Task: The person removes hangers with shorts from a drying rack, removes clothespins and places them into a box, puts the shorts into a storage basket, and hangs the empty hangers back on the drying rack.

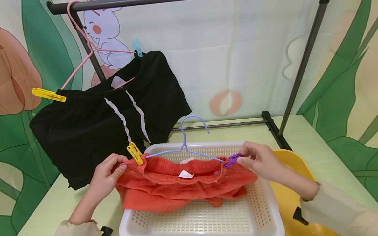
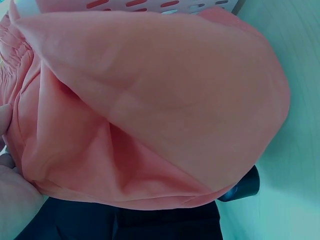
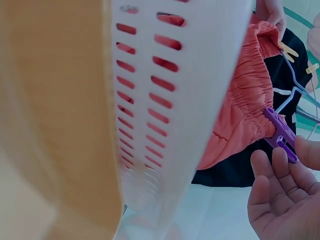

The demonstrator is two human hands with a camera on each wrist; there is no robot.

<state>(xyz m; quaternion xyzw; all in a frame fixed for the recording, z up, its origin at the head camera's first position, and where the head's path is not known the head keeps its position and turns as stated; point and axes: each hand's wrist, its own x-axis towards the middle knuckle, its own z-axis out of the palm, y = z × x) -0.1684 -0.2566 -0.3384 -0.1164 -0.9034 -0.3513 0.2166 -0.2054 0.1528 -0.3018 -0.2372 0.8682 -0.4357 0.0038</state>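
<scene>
Red shorts (image 1: 168,193) with an elastic waist hang from a blue hanger (image 1: 184,148) above a white perforated basket (image 1: 203,224). A yellow clothespin (image 1: 135,153) clips the waist at the hanger's left end. At the right end sits a purple clothespin (image 1: 232,160), its handles pinched between thumb and fingers of my right hand (image 1: 260,160); the right wrist view shows this purple clothespin (image 3: 281,135) on the waistband. My left hand (image 1: 104,175) pinches the fabric beside the yellow clothespin. In the left wrist view the shorts (image 2: 160,100) cover most of the scene.
Black shorts (image 1: 88,131) hang on a pink hanger (image 1: 85,55) from the dark rack bar (image 1: 124,4), held by a yellow and a light blue clothespin (image 1: 137,48). A yellow basin (image 1: 290,164) stands right of the basket. The rack's upright (image 1: 304,65) rises at the right.
</scene>
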